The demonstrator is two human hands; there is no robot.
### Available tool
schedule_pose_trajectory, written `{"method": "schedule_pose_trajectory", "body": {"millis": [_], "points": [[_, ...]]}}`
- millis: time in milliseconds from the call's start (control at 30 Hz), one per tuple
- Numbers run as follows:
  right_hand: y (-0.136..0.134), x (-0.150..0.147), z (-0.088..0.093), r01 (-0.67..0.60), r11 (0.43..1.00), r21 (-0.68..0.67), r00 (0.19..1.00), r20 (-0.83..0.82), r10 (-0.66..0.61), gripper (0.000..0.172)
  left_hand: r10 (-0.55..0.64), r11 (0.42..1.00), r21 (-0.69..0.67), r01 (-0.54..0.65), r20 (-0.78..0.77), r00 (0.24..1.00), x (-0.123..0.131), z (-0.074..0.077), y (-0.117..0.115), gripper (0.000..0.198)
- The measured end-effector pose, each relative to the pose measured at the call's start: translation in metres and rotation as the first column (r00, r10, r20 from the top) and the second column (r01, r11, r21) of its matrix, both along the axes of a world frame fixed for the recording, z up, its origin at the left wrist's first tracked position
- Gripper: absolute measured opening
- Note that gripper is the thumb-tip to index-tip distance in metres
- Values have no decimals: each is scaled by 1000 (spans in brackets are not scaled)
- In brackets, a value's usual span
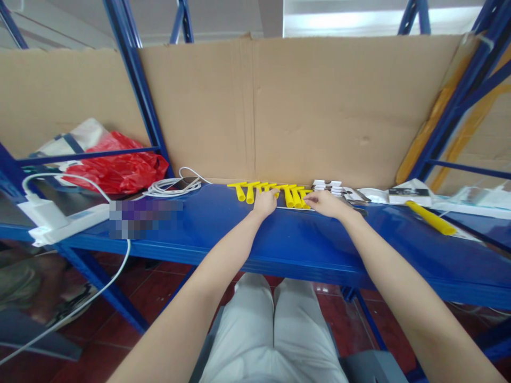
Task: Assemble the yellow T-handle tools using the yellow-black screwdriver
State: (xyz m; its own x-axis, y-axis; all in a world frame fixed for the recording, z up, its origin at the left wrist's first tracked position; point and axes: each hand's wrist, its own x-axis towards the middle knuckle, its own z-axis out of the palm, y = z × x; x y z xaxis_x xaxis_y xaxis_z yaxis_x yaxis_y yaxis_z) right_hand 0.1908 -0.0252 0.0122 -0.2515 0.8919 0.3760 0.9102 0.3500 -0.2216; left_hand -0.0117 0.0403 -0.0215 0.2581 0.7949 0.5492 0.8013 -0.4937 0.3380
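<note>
A row of several yellow T-shaped handled tools (289,197) lies along the back of the blue shelf, crossbars toward the cardboard. My left hand (265,204) is over the middle of the row, its fingers curled down at one of the tools and covering part of it. At the row's right end, my right hand (328,204) has thumb and fingers drawn together against the last yellow tool. Exactly what its fingertips pinch is hidden. A thin white edge (295,208) shows under the tools between both hands.
Small white pieces (327,185) stack behind my right hand. A white-and-black box (409,193) and a yellow tube (431,218) lie farther right. On the left are a coiled white cable (171,187), a red plastic bag (117,165) and a power strip (75,221). Cardboard (327,106) closes the back.
</note>
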Motion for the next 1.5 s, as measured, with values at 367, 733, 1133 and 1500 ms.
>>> {"method": "schedule_pose_trajectory", "body": {"millis": [367, 733, 1133, 1500], "points": [[9, -3, -7, 93, 995, 35, 932, -356, -74, 42, -55, 996, -13, 83, 641, 766, -6, 22, -2, 31], [8, 3, 7, 118, 987, -107, 96, -988, -119, 19, -527, 846, 305, 438, 343, 778, 4, 19, -25, 35], [31, 28, -2, 353, 933, 72, -11, -997, 80, 20, -618, 785, -12, 619, 27, 785, 20, 1, -40, 69], [33, 6, -18, 266, 946, 187, 136, -978, 155, 25, -339, 929, -173, 328, -40, 940, 17, 11, -44, 58]]}}
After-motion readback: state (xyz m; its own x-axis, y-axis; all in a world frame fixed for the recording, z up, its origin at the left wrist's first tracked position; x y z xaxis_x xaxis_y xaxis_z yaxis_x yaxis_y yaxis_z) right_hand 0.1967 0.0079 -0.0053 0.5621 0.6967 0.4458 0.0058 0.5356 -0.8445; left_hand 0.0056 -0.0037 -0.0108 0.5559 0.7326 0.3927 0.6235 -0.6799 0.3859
